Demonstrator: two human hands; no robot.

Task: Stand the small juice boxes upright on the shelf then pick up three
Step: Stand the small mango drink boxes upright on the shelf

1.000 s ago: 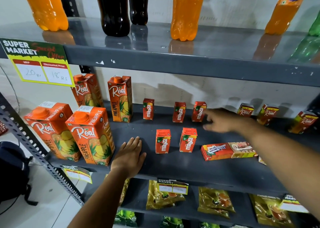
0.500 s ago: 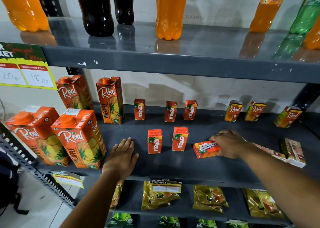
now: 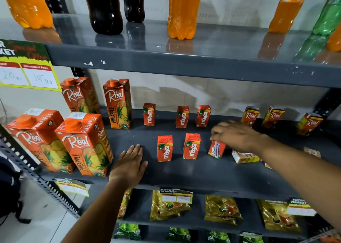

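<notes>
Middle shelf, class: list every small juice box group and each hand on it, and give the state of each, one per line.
Back-row Maaza boxes: three, upright.
Front-row Maaza boxes: two, upright.
Tilted Maaza box: leaning, held by the right hand, not yet upright.
Small Real boxes: three, upright at the back.
Fallen box: lying flat.
Left hand: flat, open, on the shelf.

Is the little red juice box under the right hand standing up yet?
Not quite: the juice box leans tilted, its top under the right hand, beside two upright ones.
</notes>
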